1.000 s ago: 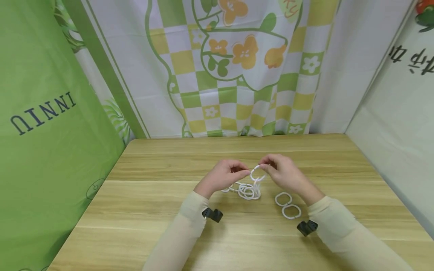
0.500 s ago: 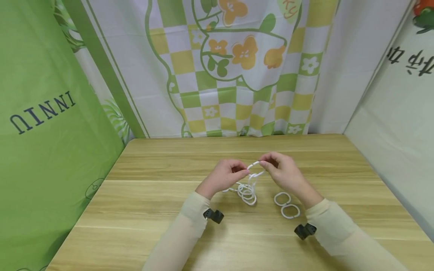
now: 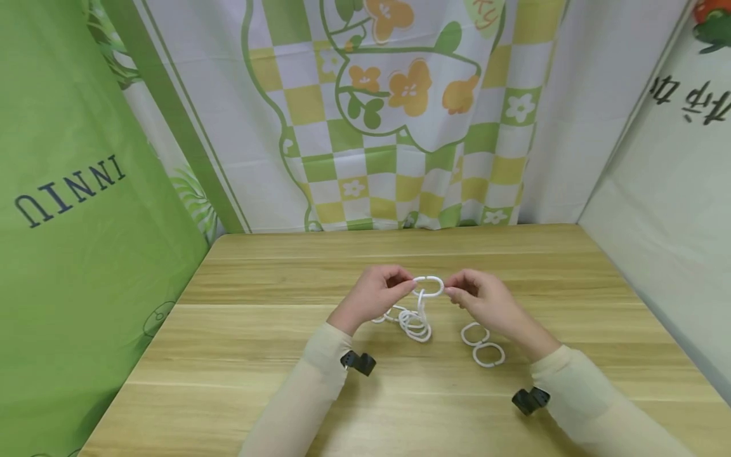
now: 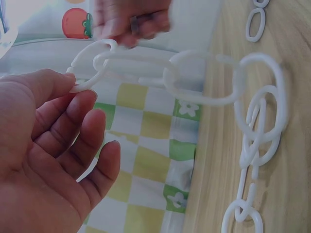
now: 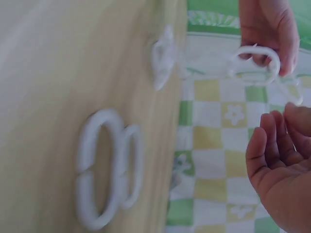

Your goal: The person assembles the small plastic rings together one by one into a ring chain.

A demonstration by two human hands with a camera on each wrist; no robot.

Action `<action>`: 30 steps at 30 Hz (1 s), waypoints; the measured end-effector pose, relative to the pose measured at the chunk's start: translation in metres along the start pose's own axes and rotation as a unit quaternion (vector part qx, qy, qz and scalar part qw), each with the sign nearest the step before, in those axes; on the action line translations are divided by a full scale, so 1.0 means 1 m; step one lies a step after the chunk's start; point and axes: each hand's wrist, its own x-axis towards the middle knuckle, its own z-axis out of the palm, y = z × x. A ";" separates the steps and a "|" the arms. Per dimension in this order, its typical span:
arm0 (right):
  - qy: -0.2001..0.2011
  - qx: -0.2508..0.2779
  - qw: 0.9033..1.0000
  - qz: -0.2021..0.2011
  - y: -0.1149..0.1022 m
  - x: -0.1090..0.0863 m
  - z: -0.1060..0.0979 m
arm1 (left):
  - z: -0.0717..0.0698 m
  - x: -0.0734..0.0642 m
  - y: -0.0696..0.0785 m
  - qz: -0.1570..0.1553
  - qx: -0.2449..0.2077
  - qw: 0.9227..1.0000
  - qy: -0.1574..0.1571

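My left hand (image 3: 377, 293) pinches one end of a white oval chain link (image 3: 442, 289) between thumb and index finger, above the table. A small gap shows in the link's upper side. From it hangs a chain of white plastic links (image 3: 421, 308), whose lower part lies in a loose heap on the wood. My right hand (image 3: 484, 303) is at the link's other end, fingertips just beside it, fingers loosely bent. In the left wrist view the right hand is blurred above the link. The left palm (image 4: 53, 150) faces that camera, its other fingers loosely bent.
Two white links (image 3: 488, 364) joined together lie on the wooden table (image 3: 257, 362), right of the heap and below the right hand. Behind the table hangs a checked curtain (image 3: 377, 165); a green cloth (image 3: 68, 266) hangs at the left.
The held link has turned flat, its whole oval now showing between the hands. My right hand has drawn off slightly rightward from its end; my left hand keeps its pinch almost in place.
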 end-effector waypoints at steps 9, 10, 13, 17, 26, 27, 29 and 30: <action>-0.102 -0.087 0.991 0.008 0.035 -0.024 -0.019 | -0.003 -0.001 0.001 0.002 -0.003 1.000 0.002; -0.112 -0.097 0.989 0.008 0.039 -0.026 -0.021 | -0.003 -0.001 0.000 0.003 -0.002 1.000 0.002; -0.141 -0.121 0.983 0.003 0.047 -0.031 -0.025 | -0.003 -0.002 -0.001 0.006 -0.004 1.000 0.002; -0.165 -0.140 0.976 0.007 0.054 -0.035 -0.026 | -0.003 -0.002 -0.002 0.007 -0.004 1.000 0.002; -0.190 -0.170 0.967 0.006 0.055 -0.036 -0.019 | -0.002 -0.002 0.000 0.003 0.003 1.000 -0.002; -0.192 -0.176 0.966 0.006 0.054 -0.036 -0.018 | -0.002 -0.002 0.000 0.003 0.004 1.000 -0.003; -0.197 -0.182 0.963 0.000 0.052 -0.036 -0.016 | -0.002 -0.001 0.001 0.002 0.002 1.000 -0.006; -0.201 -0.184 0.962 -0.001 0.051 -0.037 -0.015 | -0.001 -0.001 0.001 0.002 0.001 1.000 -0.007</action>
